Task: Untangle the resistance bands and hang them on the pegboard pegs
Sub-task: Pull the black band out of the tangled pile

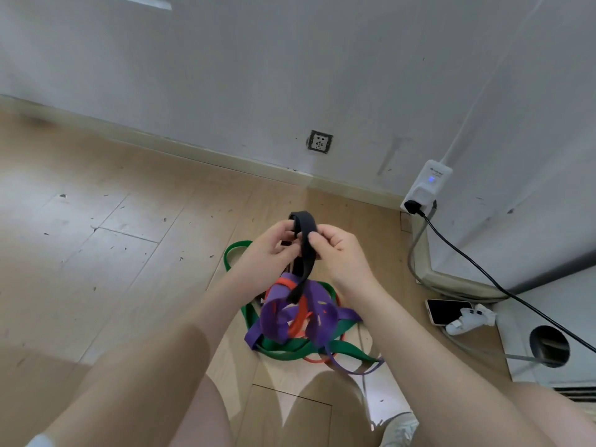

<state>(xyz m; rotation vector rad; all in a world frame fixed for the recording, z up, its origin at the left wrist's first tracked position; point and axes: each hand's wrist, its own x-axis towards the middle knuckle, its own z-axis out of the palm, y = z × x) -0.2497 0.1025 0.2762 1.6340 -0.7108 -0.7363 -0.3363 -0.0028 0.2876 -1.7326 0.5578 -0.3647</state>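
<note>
While the tangle is resting on the floor: the person is crouching over it and working one strand free at chest level.
Left hand [274,245]: is pinching the black band [303,250] between thumb and fingers, closed on the near side of its raised loop.
Right hand [335,245]: is gripping the same loop from the other side, fingers curled tight on it, so that the two hands are spreading the loop between them.
Reason for the hold: lifting the black band upward is probably letting its lower end slide out of the knot under its own tension.
Lower end of black band: is hanging down into the heap, touching the purple band [290,314].
Heap on the wooden floor [129,221]: purple, green band [290,348] and orange band [298,321] are lying interlaced, green lowest and spreading widest.
Pegboard: is not appearing in view; no band is hung yet.
Surroundings: a phone [446,311] is lying beside a white controller [471,317] near the wall; a white adapter [425,185] is glowing blue.
Legible writing: small print on the adapter is too blurred to read; no brand is showing on the bands.
</note>
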